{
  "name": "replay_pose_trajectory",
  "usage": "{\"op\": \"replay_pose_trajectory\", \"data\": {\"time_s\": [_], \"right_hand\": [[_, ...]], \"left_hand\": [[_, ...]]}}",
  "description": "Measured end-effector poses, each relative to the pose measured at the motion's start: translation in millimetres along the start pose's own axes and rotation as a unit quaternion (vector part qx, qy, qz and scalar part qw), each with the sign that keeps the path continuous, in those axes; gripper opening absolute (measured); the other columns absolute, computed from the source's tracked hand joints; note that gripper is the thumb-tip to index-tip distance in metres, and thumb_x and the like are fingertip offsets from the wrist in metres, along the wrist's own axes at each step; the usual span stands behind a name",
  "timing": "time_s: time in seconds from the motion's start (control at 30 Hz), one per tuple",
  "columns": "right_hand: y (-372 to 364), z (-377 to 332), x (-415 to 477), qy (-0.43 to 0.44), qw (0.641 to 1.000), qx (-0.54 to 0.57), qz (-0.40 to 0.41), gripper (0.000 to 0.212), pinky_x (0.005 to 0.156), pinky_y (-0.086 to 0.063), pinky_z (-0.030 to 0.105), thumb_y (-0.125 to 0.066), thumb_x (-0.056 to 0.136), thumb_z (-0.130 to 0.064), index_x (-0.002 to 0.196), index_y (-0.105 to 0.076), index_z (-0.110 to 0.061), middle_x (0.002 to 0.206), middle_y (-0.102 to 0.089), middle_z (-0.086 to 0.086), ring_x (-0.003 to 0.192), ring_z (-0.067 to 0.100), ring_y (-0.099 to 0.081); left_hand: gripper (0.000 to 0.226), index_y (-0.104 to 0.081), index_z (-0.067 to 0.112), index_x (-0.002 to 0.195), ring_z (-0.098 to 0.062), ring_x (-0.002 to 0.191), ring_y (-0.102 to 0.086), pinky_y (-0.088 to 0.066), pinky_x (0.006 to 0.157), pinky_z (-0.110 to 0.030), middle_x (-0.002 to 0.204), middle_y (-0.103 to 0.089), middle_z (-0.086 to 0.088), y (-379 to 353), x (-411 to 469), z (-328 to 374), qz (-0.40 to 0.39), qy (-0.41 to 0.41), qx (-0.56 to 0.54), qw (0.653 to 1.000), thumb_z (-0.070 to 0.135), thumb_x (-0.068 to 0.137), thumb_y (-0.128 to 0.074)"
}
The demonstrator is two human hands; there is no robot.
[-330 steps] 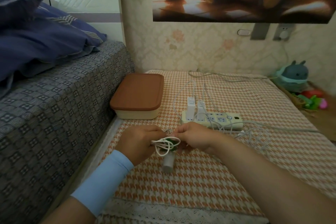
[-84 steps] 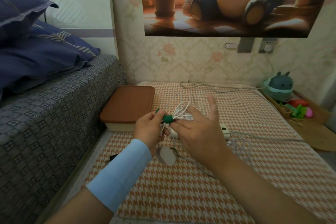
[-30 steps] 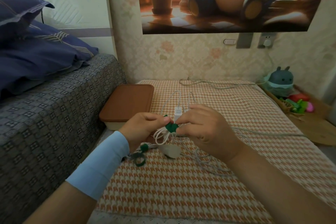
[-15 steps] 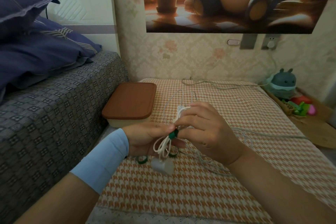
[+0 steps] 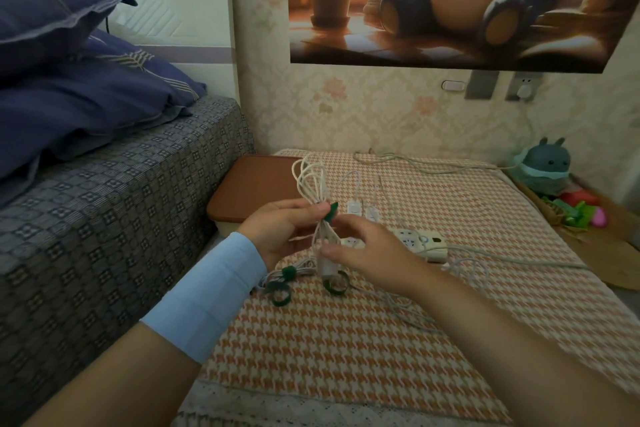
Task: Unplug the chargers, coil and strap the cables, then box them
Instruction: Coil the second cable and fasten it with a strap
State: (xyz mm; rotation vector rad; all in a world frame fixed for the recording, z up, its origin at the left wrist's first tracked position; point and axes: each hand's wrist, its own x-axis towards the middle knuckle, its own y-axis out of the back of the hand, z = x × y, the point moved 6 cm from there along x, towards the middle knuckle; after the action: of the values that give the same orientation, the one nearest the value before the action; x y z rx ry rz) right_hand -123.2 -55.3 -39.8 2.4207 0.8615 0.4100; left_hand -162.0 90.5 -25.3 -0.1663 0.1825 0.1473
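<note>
My left hand (image 5: 282, 230) holds up a coiled white charger cable (image 5: 310, 180) and pinches it at the green strap (image 5: 330, 211) wrapped round its middle. The loops stand above my fingers. Its white charger block (image 5: 325, 262) hangs below. My right hand (image 5: 370, 253) sits just right of the bundle, fingers relaxed and spread, thumb touching the block. Behind lies the white power strip (image 5: 420, 241) with two white chargers (image 5: 354, 208) plugged in. The cream box with a brown lid (image 5: 256, 187) stands closed at the back left.
A strapped cable bundle (image 5: 289, 272) and two loose green strap rings (image 5: 278, 293) lie on the checked cloth under my hands. Loose white cables (image 5: 467, 269) trail right of the strip. The bed (image 5: 121, 201) rises at the left. A plush toy (image 5: 545, 163) sits far right.
My left hand has raised and turned the coil so its loops stand up. My right hand has let go of the green strap and dropped lower beside the charger block.
</note>
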Motion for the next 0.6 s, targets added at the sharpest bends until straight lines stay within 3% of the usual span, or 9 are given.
{"op": "replay_pose_trajectory", "data": {"time_s": [0.1, 0.2, 0.33, 0.43, 0.5, 0.6], "right_hand": [[-13.9, -1.9, 8.8, -0.015, 0.999, -0.008, -0.033, 0.039, 0.099, -0.048, 0.028, -0.076, 0.088, -0.039, 0.125, -0.067, -0.028, 0.122, -0.068, -0.013, 0.114, 0.002, -0.061], [-20.1, -0.1, 17.3, -0.035, 0.999, 0.008, -0.037, 0.010, 0.080, -0.051, 0.032, -0.070, 0.095, -0.029, 0.098, -0.072, -0.019, 0.096, -0.072, -0.001, 0.088, 0.013, -0.066], [-36.2, -4.4, 26.0, -0.047, 0.997, 0.005, -0.061, 0.029, 0.072, -0.042, 0.034, -0.054, 0.104, -0.031, 0.098, -0.064, -0.005, 0.089, -0.059, 0.007, 0.078, 0.018, -0.054], [-50.8, -2.8, 29.0, -0.063, 0.994, -0.030, -0.084, 0.032, 0.076, -0.045, 0.028, -0.043, 0.107, -0.035, 0.101, -0.068, -0.017, 0.099, -0.060, -0.006, 0.089, 0.013, -0.057], [-61.6, 4.6, 30.3, -0.071, 0.988, -0.075, -0.118, 0.035, 0.079, -0.051, 0.034, -0.040, 0.107, -0.042, 0.096, -0.066, -0.021, 0.094, -0.059, -0.005, 0.089, 0.017, -0.059], [-73.4, 14.6, 28.8, -0.088, 0.981, -0.100, -0.143, 0.037, 0.061, -0.053, 0.035, -0.050, 0.099, -0.058, 0.085, -0.059, -0.025, 0.080, -0.055, -0.001, 0.071, 0.019, -0.057]], "left_hand": [[0.038, -0.069, 0.007, 0.106, -0.015, 0.076, -0.068, -0.058, 0.066, -0.026, 0.092, -0.075, -0.003, 4.4, -3.1, 5.7, -0.019, 0.002, -0.066, 0.998, 0.025, 0.072, -0.075], [0.013, -0.068, 0.011, 0.098, -0.016, 0.078, -0.070, -0.061, 0.072, -0.028, 0.088, -0.073, -0.002, 19.0, -3.9, 8.4, -0.011, 0.004, -0.096, 0.995, 0.017, 0.086, -0.067], [0.016, -0.066, 0.007, 0.100, -0.020, 0.078, -0.073, -0.061, 0.068, -0.030, 0.093, -0.074, -0.011, 56.5, -5.7, 4.8, 0.066, -0.011, -0.063, 0.996, 0.018, 0.089, -0.069], [0.019, -0.066, 0.003, 0.105, -0.025, 0.080, -0.073, -0.060, 0.064, -0.031, 0.105, -0.073, -0.020, 83.0, -12.4, -9.4, 0.134, 0.000, 0.008, 0.991, 0.013, 0.089, -0.070], [0.030, -0.061, -0.002, 0.113, -0.027, 0.079, -0.073, -0.061, 0.062, -0.032, 0.108, -0.070, -0.026, 95.2, -19.3, -19.2, 0.137, 0.008, 0.049, 0.989, 0.003, 0.086, -0.072], [0.057, -0.049, 0.013, 0.124, -0.031, 0.076, -0.075, -0.060, 0.060, -0.036, 0.106, -0.069, -0.021, 123.0, -29.6, -35.1, 0.160, 0.033, 0.077, 0.983, -0.002, 0.077, -0.079]]}}
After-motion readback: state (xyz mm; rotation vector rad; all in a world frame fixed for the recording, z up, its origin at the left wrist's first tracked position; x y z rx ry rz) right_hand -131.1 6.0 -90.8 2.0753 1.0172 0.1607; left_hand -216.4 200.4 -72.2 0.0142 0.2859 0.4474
